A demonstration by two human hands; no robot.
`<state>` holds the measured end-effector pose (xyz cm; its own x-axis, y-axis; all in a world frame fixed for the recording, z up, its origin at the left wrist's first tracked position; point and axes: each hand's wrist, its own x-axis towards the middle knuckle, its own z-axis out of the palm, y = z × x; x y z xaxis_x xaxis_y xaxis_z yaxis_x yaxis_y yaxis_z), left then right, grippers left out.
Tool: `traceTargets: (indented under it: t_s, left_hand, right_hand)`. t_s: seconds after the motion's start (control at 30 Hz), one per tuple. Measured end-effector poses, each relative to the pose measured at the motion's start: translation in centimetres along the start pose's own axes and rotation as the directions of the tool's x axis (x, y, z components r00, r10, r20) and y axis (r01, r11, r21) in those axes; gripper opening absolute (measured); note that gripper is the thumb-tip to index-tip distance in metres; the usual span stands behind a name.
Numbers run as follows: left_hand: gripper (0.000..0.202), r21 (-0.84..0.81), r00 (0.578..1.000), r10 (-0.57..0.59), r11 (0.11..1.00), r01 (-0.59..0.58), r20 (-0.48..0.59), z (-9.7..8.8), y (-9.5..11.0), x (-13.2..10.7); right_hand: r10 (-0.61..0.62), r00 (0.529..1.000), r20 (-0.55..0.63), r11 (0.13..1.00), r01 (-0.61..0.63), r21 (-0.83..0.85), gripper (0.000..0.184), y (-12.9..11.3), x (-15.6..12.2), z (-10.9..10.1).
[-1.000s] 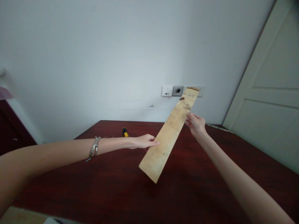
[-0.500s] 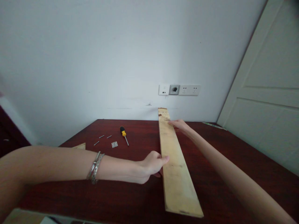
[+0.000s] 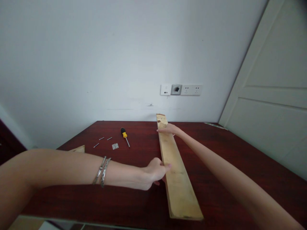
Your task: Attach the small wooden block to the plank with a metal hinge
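Board (image 3: pixel 181 185) of pale wood, long and flat, points away from the person over the dark red table (image 3: pixel 230 172), its far end showing against the wall (image 3: pixel 129 64); whether the near end touches the tabletop cannot be told. It should handle as light to moderate in weight and stiff, with little risk of bending or breaking, though its length probably lets it tip if held at one spot. The face looks dry enough not to slip; the rough, chipped far end might splinter, so the long edges seem the better hold, with the hands spaced apart.

The left hand (image 3: pixel 155 174) is clamped on the left edge around the nearer half, thumb on the upper face and fingers beneath, its forearm coming in almost level from the left. The right hand (image 3: pixel 168 128) lies across the upper face near the far end, arm stretched diagonally from the lower right; how tightly it closes there cannot be told. A screwdriver (image 3: pixel 124 134) and a metal hinge (image 3: pixel 115 146) lie left of the board.
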<state>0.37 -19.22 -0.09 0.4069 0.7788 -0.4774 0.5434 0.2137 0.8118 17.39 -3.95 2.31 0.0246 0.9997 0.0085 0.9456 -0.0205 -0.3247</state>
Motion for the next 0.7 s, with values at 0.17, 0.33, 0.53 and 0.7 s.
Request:
traceTargets:
  t_s: [0.17,0.33,0.53,0.7]
  left_hand:
    - [0.028,-0.044,1.000,0.007,0.999,-0.007,0.012,0.4,0.1,0.5]
    - [0.024,-0.083,0.999,0.025,0.996,-0.023,0.034,0.9,0.3,1.0]
    - [0.024,-0.176,0.990,0.062,0.984,-0.038,0.130,0.6,-0.2,3.2]
    - [0.031,-0.141,0.947,0.109,0.988,-0.069,0.304,-1.1,-0.4,5.6]
  right_hand:
    - [0.029,0.997,0.073,0.999,-0.030,0.014,0.064,-1.1,-0.1,-1.1]
    - [0.090,0.995,0.048,0.992,-0.085,-0.098,0.074,-1.8,0.6,-0.9]
    - [0.044,0.998,-0.041,0.987,-0.050,-0.156,0.069,-0.9,2.3,0.0]
    - [0.078,0.995,-0.058,0.981,-0.087,-0.173,0.065,0.1,2.8,-0.3]
